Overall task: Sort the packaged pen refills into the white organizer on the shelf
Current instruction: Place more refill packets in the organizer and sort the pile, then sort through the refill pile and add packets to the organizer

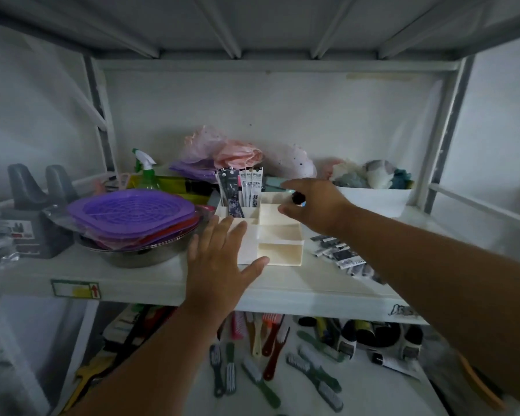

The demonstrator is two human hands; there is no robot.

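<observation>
Refill packs (240,187) standing in organizer (279,235): printed txt, too blurry to read. Shelf-edge sticker (75,288) shows red up arrow (no legible wording); barcode-ish print on loose packs (342,253), unreadable.
</observation>
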